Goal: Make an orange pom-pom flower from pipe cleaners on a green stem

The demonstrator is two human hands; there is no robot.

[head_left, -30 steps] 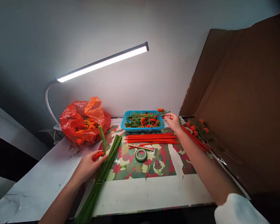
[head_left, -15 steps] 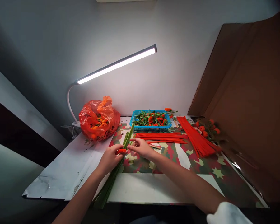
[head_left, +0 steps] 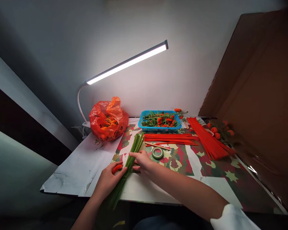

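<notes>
A bundle of long green fuzzy stems [head_left: 135, 144] slants across the front of the table, its lower end past the edge. My left hand [head_left: 108, 179] is closed around its lower part, thumb over the stems. A small orange-red fuzzy coil [head_left: 117, 169] is also in the left fingers. My right hand [head_left: 143, 161] grips the bundle higher up, thumb on top and fingers partly hidden behind. Just beyond that hand lies a roll of green tape [head_left: 157, 153]. Behind the tape are a thin wooden stick [head_left: 158, 146] and a row of red fuzzy strips [head_left: 170, 138].
A blue basket [head_left: 160, 128] of orange-red flowers on green stems stands at the back. Left of it sits a red plastic bag [head_left: 121, 126] of orange pieces, under a lit lamp [head_left: 127, 65]. More red strips [head_left: 206, 137] lie right, beside a cardboard panel [head_left: 254, 80].
Both hands have come down closer to the table's front edge with the green bundle. My right hand has closed on the bundle. The tape roll has come into sight, and the view has shifted slightly.
</notes>
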